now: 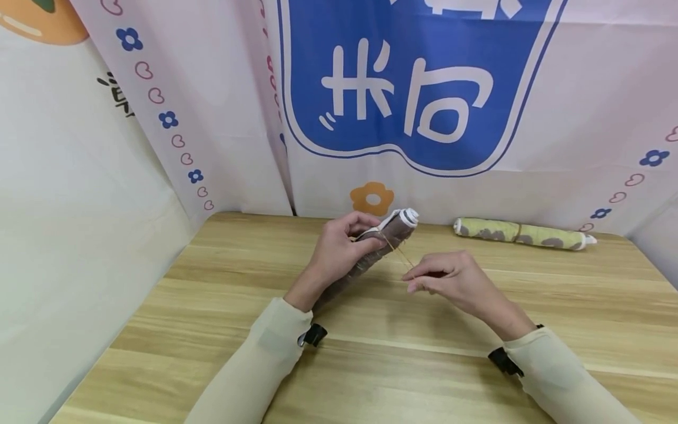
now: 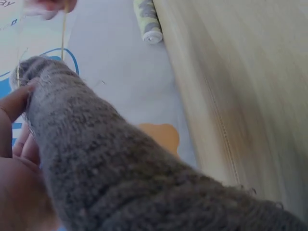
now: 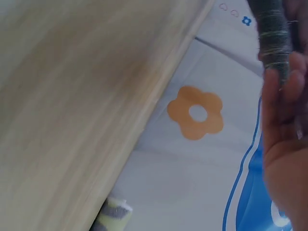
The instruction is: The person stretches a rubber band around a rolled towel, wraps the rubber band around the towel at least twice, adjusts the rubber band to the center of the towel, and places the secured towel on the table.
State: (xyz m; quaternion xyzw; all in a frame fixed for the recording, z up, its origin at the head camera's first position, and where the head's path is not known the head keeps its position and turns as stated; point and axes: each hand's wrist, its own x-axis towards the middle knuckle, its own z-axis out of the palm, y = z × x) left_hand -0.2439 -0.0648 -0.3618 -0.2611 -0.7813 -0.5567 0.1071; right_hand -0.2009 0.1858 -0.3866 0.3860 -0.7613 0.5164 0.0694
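Observation:
My left hand (image 1: 339, 247) grips a rolled grey-brown cloth (image 1: 364, 265) near its far end, thumb on one side and fingers on the other. The roll is tilted, its white inner layers showing at the raised end; in the left wrist view the fuzzy cloth (image 2: 120, 154) fills much of the picture. A thin yellowish rubber band (image 1: 405, 257) passes around the roll by the left thumb. To the right of the roll, my right hand (image 1: 455, 280) pinches the band between thumb and fingers and pulls it taut. Part of the roll is hidden behind the left hand and wrist.
A second roll, yellow-green with grey patches (image 1: 551, 234), lies at the back right of the wooden table (image 1: 402, 377), a band (image 1: 517, 233) around its middle. A printed curtain (image 1: 228, 129) hangs right behind the table's back edge.

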